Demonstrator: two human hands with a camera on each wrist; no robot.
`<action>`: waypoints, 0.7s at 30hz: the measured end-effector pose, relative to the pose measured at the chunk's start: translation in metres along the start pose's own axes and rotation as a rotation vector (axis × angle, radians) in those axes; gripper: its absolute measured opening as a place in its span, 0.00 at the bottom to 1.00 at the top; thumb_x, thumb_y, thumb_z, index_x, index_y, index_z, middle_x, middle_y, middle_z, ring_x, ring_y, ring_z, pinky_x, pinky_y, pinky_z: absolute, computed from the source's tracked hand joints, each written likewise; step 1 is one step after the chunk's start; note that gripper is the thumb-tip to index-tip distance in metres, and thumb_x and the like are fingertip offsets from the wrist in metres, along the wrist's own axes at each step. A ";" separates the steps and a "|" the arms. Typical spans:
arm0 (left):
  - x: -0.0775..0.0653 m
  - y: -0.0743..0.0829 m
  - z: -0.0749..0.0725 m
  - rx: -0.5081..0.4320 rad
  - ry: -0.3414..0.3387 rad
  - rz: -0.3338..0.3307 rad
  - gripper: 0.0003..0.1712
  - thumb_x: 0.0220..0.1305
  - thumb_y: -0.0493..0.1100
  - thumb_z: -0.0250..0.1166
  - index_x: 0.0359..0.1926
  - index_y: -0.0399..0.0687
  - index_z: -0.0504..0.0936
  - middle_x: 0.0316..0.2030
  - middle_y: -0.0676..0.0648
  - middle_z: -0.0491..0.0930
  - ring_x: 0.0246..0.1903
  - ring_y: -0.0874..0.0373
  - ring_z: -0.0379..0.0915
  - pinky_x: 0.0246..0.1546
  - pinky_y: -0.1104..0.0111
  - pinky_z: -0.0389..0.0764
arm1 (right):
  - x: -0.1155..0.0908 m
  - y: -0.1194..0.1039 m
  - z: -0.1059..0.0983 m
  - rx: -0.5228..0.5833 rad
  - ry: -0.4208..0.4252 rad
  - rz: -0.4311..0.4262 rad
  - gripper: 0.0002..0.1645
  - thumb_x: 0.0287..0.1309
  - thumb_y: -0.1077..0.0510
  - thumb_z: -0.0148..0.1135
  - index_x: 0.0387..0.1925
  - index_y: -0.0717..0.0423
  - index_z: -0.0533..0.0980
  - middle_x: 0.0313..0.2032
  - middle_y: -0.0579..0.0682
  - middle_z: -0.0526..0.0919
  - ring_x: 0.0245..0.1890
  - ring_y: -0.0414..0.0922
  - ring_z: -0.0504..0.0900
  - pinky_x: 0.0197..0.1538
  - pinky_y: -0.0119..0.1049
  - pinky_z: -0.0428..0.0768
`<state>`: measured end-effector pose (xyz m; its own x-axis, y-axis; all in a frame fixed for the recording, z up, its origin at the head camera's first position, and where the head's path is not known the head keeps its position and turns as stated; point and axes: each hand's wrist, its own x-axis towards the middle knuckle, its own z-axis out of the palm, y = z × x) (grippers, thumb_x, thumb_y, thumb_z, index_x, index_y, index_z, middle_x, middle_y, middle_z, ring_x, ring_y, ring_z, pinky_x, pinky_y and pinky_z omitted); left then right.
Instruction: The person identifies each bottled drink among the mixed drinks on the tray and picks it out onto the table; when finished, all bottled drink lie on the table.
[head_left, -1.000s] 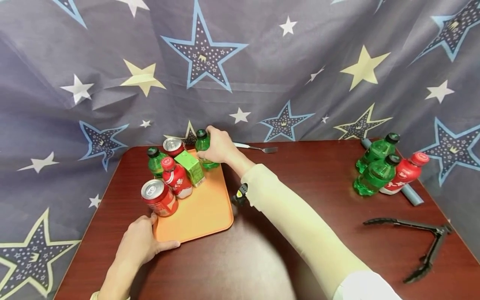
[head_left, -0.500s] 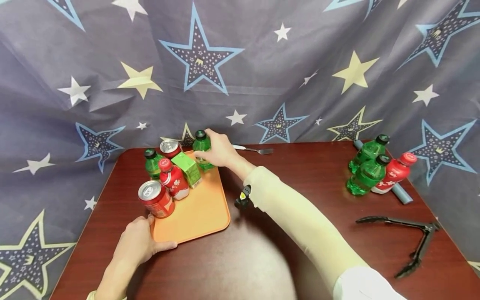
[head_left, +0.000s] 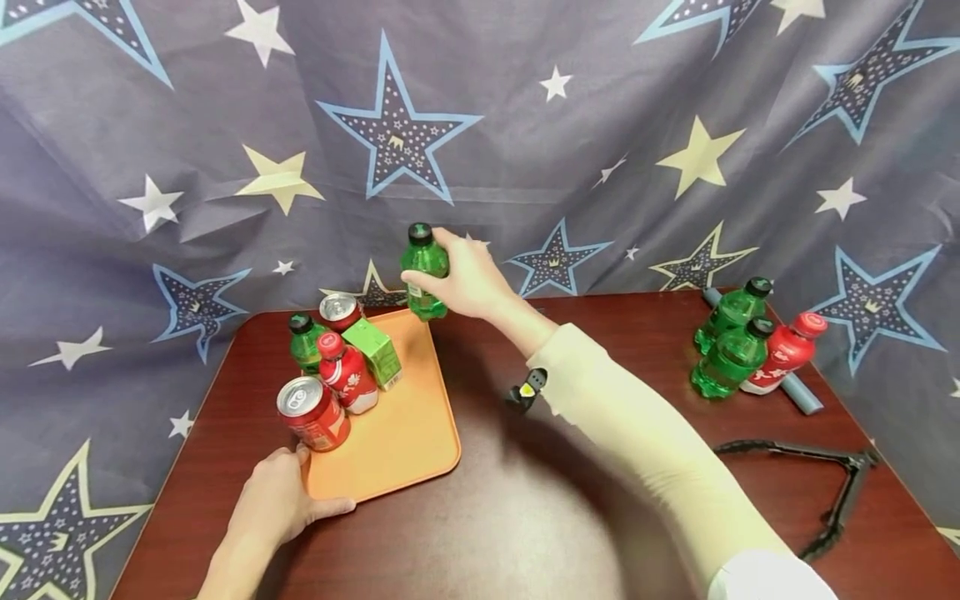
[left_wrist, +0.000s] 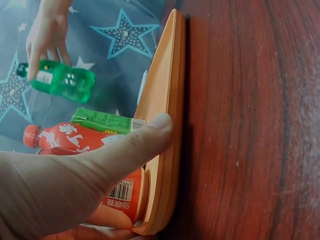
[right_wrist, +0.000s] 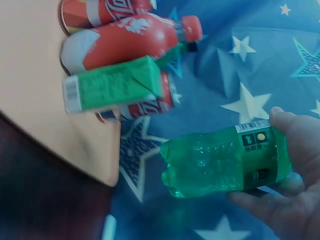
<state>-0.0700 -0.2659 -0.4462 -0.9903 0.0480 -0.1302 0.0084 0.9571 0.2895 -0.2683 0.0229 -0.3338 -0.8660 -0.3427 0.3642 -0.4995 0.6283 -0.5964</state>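
Note:
My right hand (head_left: 476, 279) grips a small green plastic bottle (head_left: 424, 265) with a black cap, raised above the far right corner of the orange tray (head_left: 412, 454). The right wrist view shows its base (right_wrist: 175, 170) in the air, apart from the tray. My left hand (head_left: 273, 500) holds the tray's near left corner, with the thumb (left_wrist: 145, 135) along the front rim. On the tray's left side stand a red can (head_left: 318, 421), a red bottle (head_left: 348, 379), a green carton (head_left: 378, 354), another green bottle (head_left: 305, 346) and a second can (head_left: 340, 311).
At the right of the dark red table (head_left: 525, 517) stand two green bottles (head_left: 723, 362) and a red bottle (head_left: 783, 354), beside a grey-blue rod (head_left: 802, 396). Black folding tongs (head_left: 817, 454) lie nearer. A star-patterned curtain (head_left: 510, 125) hangs behind the table.
The right hand has lifted the green bottle up off the tray and slightly to the right. The left hand stays at the tray's corner. The head view has shifted a little.

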 end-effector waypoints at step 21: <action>-0.002 0.000 0.001 0.001 -0.001 -0.021 0.63 0.36 0.71 0.86 0.62 0.28 0.79 0.39 0.35 0.83 0.40 0.36 0.83 0.47 0.41 0.84 | -0.016 0.029 -0.064 -0.023 0.103 -0.013 0.26 0.63 0.41 0.75 0.51 0.53 0.79 0.36 0.50 0.89 0.34 0.46 0.88 0.39 0.42 0.84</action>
<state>-0.0679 -0.2654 -0.4468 -0.9902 0.0281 -0.1371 -0.0124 0.9581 0.2861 -0.2675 0.0915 -0.3108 -0.8520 -0.2779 0.4437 -0.5086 0.6405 -0.5754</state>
